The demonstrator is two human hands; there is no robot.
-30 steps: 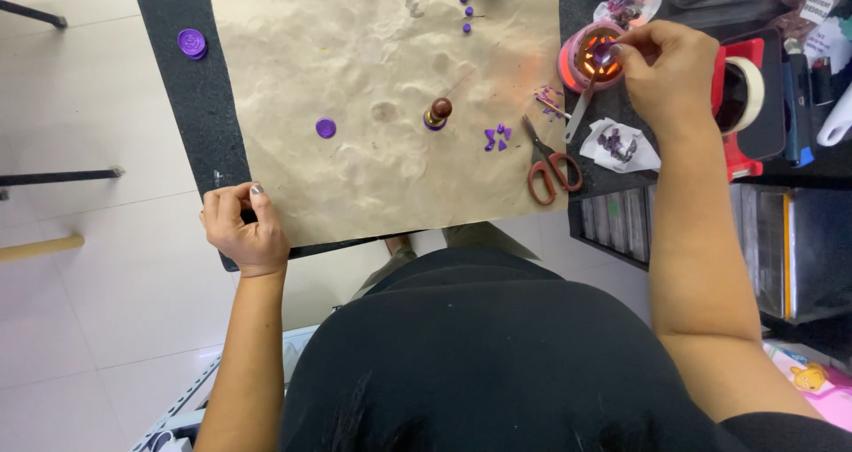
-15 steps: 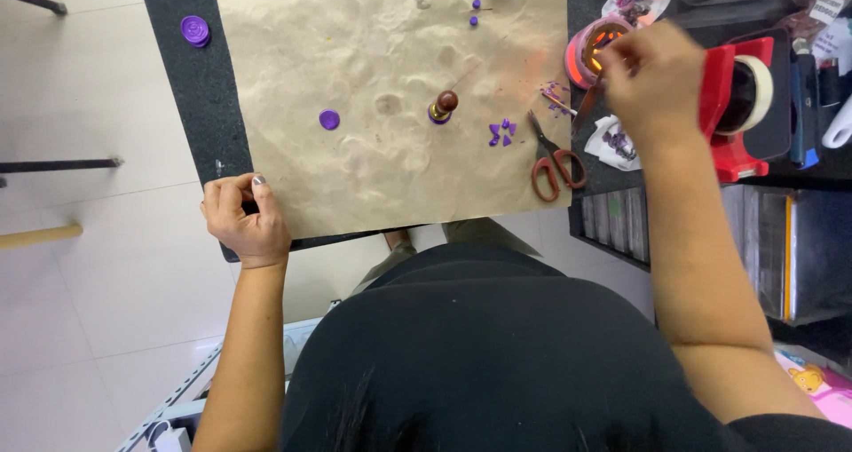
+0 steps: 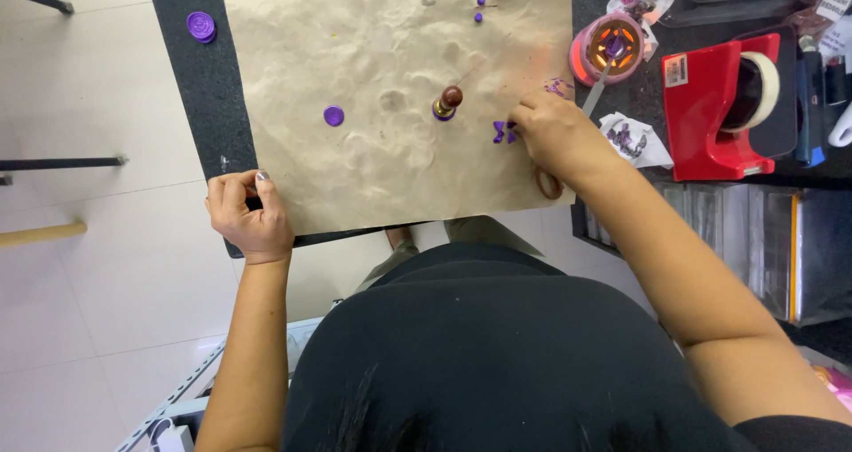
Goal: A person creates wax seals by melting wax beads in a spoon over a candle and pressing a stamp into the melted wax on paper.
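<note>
Right hand [image 3: 555,132] is reaching down onto the brown paper [image 3: 390,88], fingers pinched narrow at small purple wax bits [image 3: 503,132]; can't tell if a piece is actually gripped. Left hand [image 3: 247,212] is curling loosely over the near edge of the table [image 3: 191,88], holding nothing visible. Stamp [image 3: 446,103] is standing upright on a purple blob mid-paper. One finished purple seal [image 3: 334,115] is lying on the paper, another rose-shaped seal [image 3: 201,26] on the dark mat. Melting spoon [image 3: 612,48] is sitting over the lit warmer [image 3: 612,43]. Looks partway: some seals done, more wax being gathered.
</note>
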